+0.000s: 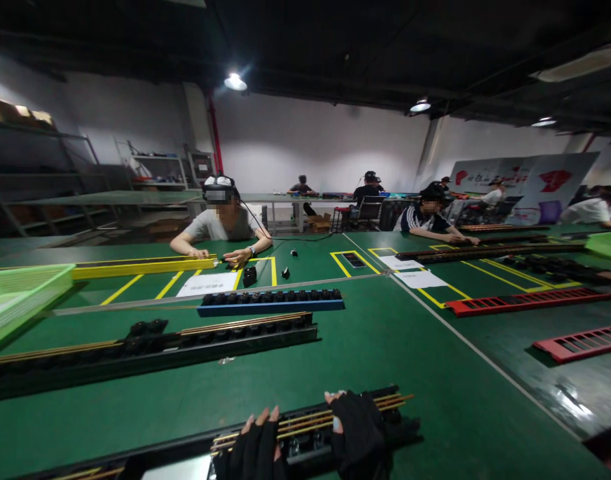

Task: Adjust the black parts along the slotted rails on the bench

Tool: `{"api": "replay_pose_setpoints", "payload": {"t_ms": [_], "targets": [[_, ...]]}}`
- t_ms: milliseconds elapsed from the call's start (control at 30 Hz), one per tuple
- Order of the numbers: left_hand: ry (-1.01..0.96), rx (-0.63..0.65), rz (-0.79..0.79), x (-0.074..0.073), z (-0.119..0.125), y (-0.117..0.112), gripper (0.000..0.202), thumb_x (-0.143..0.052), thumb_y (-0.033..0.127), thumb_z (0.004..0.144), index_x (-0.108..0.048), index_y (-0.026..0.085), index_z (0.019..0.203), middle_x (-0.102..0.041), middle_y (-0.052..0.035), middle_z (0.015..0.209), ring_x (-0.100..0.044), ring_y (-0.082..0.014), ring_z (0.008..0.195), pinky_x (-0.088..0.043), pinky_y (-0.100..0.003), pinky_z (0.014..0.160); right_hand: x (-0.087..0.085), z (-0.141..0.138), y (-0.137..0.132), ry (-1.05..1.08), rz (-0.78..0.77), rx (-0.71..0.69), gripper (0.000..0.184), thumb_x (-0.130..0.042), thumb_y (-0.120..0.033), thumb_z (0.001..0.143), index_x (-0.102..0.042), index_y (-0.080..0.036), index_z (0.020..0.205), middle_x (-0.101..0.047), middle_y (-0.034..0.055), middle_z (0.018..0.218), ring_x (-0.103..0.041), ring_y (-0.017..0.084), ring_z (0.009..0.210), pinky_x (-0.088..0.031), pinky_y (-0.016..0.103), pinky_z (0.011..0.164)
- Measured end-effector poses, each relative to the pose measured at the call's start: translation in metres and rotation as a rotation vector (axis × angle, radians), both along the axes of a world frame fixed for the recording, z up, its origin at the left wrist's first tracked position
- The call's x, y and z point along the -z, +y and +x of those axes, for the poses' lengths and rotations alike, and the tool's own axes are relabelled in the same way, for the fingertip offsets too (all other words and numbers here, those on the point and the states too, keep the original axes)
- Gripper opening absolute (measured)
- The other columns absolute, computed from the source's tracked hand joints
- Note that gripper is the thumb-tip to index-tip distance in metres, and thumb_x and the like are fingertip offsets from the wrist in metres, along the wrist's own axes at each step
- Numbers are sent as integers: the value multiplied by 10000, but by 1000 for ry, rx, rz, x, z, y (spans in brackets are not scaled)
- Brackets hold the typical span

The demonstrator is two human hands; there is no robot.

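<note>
Both my hands wear black fingerless gloves and are at the bottom of the head view, over a long black channel (315,460) with dark roller-like parts inside. Several thin brass-coloured rods (305,423) run along its top. My left hand (252,447) is closed over the rods, its fingertips bent across them. Farther right, my right hand (359,427) is wrapped round the same rods near their right ends, which stick out past it. The palms and parts of the thumbs are hidden. A whitish flat piece (178,469) lies in the channel left of my left hand.
Ahead lie another black channel with rods (245,347) and a blue rail (272,307) of black parts. Green baskets (30,293) stand left and far right. Red slotted rails (525,303) lie right. Opposite, one person (225,220) handles a yellow rail (140,268); another person (428,217) leans in.
</note>
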State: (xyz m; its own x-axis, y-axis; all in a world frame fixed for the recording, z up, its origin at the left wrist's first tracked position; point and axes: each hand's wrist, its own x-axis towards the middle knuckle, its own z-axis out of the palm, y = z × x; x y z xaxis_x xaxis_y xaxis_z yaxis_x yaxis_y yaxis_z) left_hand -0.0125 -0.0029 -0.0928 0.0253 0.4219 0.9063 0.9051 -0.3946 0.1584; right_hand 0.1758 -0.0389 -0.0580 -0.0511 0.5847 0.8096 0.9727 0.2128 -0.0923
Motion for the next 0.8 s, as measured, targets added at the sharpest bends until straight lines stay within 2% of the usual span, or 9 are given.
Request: {"api": "replay_pose_setpoints", "payload": {"t_ms": [67,133,233,500,633,733,800], "targets": [[-6,4,-53,2,-1,-3,419,-492,170,865,-658,280,1234,-747,-56,1049,-639,-250,1061,-288,-464,1100,4,2,1,2,3,-3,300,-557,-413,949,-638,-243,1183,-635,75,1247,-612,194,1088,-501,423,983],[-34,-12,-94,4,0,-5,434,-487,154,869,-650,271,1254,-743,-64,1073,-629,-255,1090,-259,-479,1125,11,6,3,8,26,-6,238,-521,-315,958,-696,-266,1111,-709,57,1130,-646,191,1049,-445,402,1040],[-21,-16,-117,5,0,-8,472,-483,129,860,-629,273,1285,-741,-67,1088,-616,-261,1116,-229,-492,1142,22,11,10,-47,152,-60,303,-469,-199,928,-735,-246,1066,-762,28,963,-697,180,936,-375,365,1072],[-22,-32,-124,7,-2,-11,486,-424,110,890,-621,277,1302,-750,-59,1067,-629,-246,1157,-244,-462,1159,36,11,14,98,82,-82,343,-463,-227,934,-734,-266,1141,-769,49,964,-710,210,951,-423,368,994],[10,-21,-140,1,-5,-10,437,-419,110,883,-661,252,1218,-747,-55,1101,-607,-255,1200,-228,-480,1163,38,16,17,38,153,-83,326,-468,-221,924,-734,-258,1109,-769,43,981,-705,212,947,-408,392,1017],[65,-16,-86,-7,-3,-7,426,-424,108,887,-651,256,1215,-751,-28,1090,-609,-246,1193,-244,-471,1141,36,21,18,-68,197,-105,307,-500,-226,908,-717,-248,1125,-768,35,1009,-702,204,942,-394,392,1033],[4,-71,-61,-13,2,-5,398,-442,94,882,-658,240,1184,-756,-31,1070,-601,-251,1206,-253,-477,1126,32,22,17,-110,195,-106,304,-516,-225,900,-708,-227,1136,-765,43,1029,-700,204,954,-387,395,1045]]}}
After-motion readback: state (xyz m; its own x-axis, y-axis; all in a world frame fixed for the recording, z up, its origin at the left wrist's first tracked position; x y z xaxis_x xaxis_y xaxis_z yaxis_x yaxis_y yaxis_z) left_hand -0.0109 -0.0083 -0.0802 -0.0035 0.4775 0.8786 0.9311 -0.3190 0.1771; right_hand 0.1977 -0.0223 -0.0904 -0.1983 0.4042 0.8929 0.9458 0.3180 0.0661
